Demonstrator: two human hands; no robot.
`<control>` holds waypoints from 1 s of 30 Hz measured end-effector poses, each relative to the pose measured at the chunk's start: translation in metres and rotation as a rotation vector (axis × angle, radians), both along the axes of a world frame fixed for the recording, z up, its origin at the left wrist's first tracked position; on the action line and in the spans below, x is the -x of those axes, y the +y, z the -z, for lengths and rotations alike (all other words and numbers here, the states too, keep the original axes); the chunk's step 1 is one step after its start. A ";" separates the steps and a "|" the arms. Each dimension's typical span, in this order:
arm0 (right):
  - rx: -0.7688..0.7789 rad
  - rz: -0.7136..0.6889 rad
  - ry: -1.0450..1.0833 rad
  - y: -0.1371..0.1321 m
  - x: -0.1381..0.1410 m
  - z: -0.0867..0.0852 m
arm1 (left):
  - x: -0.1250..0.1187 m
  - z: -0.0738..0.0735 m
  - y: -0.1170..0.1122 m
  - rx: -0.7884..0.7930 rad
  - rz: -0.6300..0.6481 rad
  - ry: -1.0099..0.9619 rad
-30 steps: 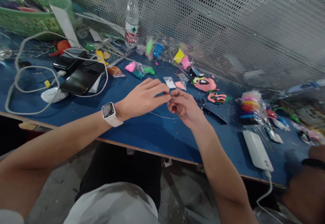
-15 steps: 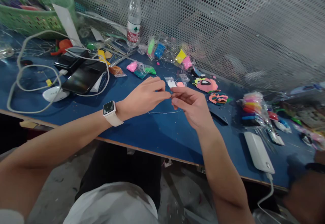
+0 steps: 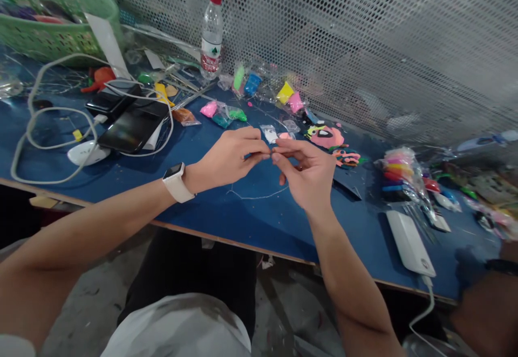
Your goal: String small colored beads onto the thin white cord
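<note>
My left hand [image 3: 240, 154], with a white-banded watch [image 3: 178, 182] on its wrist, is closed in a pinch. Its fingertips meet those of my right hand [image 3: 309, 170], which is also pinching, over the middle of the blue table. A thin silvery strand [image 3: 259, 198], a fine chain or wire, curves below both hands and runs up behind them. Whatever lies right between the fingertips is too small to make out. Just beyond the hands are a small white packet [image 3: 268, 133] and a flat pink clay figure [image 3: 326, 134].
Along the back stand a water bottle [image 3: 212, 38] and bagged coloured clay [image 3: 285, 93]. At left are a green basket [image 3: 60, 35], a phone [image 3: 133, 127] and a looped white cable [image 3: 40, 84]. A white power bank [image 3: 408, 242] lies at right, near another person's arm [image 3: 488, 303].
The strand below my hands has gone from nearly straight to a deeper downward curve. My right hand's fingers have drawn into a tighter pinch against the left fingertips.
</note>
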State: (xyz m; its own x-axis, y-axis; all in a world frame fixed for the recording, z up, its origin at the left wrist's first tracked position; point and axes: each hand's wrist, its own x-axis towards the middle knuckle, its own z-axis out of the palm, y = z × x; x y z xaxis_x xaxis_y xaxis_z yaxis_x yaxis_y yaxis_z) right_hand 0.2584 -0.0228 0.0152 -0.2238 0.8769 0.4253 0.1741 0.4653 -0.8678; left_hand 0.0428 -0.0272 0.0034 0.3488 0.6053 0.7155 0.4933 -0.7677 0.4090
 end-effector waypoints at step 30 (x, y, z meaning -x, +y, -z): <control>-0.227 0.089 -0.160 0.001 0.001 0.002 | -0.003 -0.008 -0.007 0.270 -0.072 -0.178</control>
State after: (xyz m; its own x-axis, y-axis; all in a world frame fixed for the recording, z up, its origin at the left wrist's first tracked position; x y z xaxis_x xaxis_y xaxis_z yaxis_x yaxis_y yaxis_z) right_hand 0.2573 -0.0222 0.0134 -0.2301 0.7823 0.5788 0.3494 0.6216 -0.7011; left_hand 0.0456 -0.0344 0.0116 0.1821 0.8000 0.5717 0.4443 -0.5856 0.6780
